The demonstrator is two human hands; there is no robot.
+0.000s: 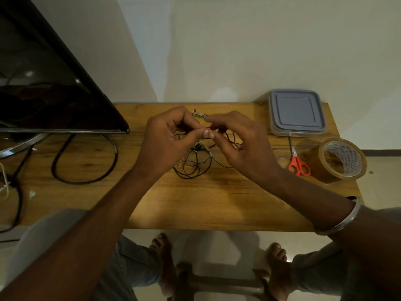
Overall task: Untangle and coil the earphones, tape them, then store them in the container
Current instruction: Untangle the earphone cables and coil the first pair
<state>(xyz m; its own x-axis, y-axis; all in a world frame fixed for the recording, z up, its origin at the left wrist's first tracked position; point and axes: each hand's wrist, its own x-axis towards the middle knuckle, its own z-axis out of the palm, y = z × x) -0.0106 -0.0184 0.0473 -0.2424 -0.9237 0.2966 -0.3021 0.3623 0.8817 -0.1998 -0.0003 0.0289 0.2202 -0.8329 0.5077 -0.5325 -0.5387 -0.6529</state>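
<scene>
Earphones [198,147] tangled at frame centre.
Left hand [167,142] and right hand [240,146] pinch their cord; packing tape [341,161] print unreadable.

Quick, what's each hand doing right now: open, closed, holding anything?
Left hand: closed, pinching the thin black tangled earphone cable.
Right hand: closed, pinching the same cable.

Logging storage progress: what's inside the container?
The container shows only its grey lid; anything inside is covered. The earphones are outside, pinched by the left hand and right hand.
</scene>
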